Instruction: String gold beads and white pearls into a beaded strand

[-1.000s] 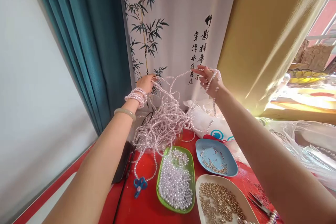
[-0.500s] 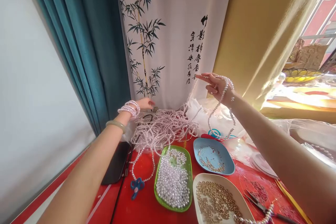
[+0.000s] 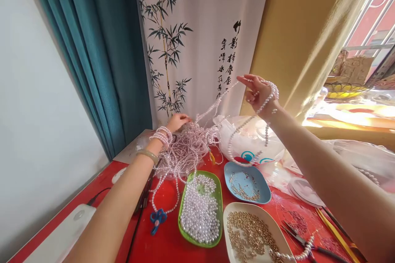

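In the head view, my right hand (image 3: 258, 91) is raised, pinching a pearl bead strand (image 3: 217, 100) that slopes down to the pile. More of this strand loops over the wrist and hangs below it. My left hand (image 3: 179, 121) is at the top back edge of a tangled pile of pinkish pearl strands (image 3: 185, 152), its fingers drawn together. What lies between those fingertips is hidden. Several pearl bracelets (image 3: 162, 135) and a pale bangle (image 3: 148, 155) circle the left wrist. A blue knot ornament (image 3: 158, 220) hangs from a bead loop in front of the pile.
A green tray (image 3: 200, 244) holds loose pearls. Beside it are a blue tray (image 3: 265, 189) with a few gold beads and a cream tray (image 3: 226, 224) of gold beads. Pliers (image 3: 298, 236) lie at right, plastic bags (image 3: 256, 141) behind, and a white device (image 3: 61, 236) at left.
My left hand has moved right, against the pile. My right hand has risen slightly, drawing the strand longer and tighter. The pile's upper strands have lifted.
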`<state>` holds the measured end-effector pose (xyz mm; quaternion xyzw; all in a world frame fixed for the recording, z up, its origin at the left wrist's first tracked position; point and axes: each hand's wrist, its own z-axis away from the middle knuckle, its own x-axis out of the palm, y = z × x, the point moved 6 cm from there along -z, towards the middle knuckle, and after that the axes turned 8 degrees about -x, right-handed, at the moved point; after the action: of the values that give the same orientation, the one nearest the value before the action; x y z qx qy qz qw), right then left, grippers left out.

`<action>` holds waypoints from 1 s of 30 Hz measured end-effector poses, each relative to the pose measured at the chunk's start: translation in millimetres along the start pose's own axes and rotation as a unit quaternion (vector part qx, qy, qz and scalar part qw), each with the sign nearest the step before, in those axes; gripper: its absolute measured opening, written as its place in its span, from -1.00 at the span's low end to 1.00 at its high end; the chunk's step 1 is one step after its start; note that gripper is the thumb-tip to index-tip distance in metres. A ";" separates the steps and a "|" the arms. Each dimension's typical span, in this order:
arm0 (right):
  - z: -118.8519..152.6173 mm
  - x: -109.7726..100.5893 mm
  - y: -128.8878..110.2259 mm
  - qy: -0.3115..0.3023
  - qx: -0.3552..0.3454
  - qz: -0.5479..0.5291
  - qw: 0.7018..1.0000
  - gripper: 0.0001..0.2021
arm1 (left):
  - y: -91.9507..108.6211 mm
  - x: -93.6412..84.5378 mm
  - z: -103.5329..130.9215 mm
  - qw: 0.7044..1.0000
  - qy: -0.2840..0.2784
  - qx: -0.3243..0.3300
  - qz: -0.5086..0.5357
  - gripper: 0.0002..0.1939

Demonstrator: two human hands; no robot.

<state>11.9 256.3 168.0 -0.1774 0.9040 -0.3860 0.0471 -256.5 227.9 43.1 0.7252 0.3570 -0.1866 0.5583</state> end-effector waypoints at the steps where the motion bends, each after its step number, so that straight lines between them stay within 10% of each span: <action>1: 2.4 -6.5 3.5 0.005 0.005 0.007 1.000 -0.79 | -8.7 -9.0 2.9 1.000 0.009 -0.011 -0.005 -0.67; 7: 11.5 16.1 1.2 -0.073 0.014 0.021 0.997 -0.76 | -23.9 -21.3 13.7 0.998 0.037 -0.049 -0.028 -0.86; 9: 13.9 36.2 -4.9 -0.120 0.005 0.016 0.993 -0.74 | -4.3 -12.0 11.5 0.999 0.043 -0.032 -0.010 -0.92; 12: 20.2 62.3 -10.4 -0.191 0.010 0.007 0.982 -0.72 | 43.2 6.1 6.4 0.998 0.033 0.023 0.045 -0.50; 18: 29.4 69.0 -15.2 -0.207 0.034 -0.032 0.977 -0.72 | 112.2 40.4 8.7 0.936 -0.204 0.131 0.254 -0.51; 25: 28.4 39.2 -12.4 -0.137 0.049 -0.028 0.989 -0.74 | 65.0 33.2 -4.1 0.977 -0.118 0.047 0.174 -0.92; 30: 27.9 10.4 -6.7 -0.070 0.053 -0.039 0.995 -0.77 | 16.7 -0.3 -7.6 0.975 0.030 -0.025 0.220 -0.84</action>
<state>10.3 229.4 153.9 -0.2366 0.8689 -0.4220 0.1045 -245.5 232.9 56.9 0.7768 0.2099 -0.0287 0.5930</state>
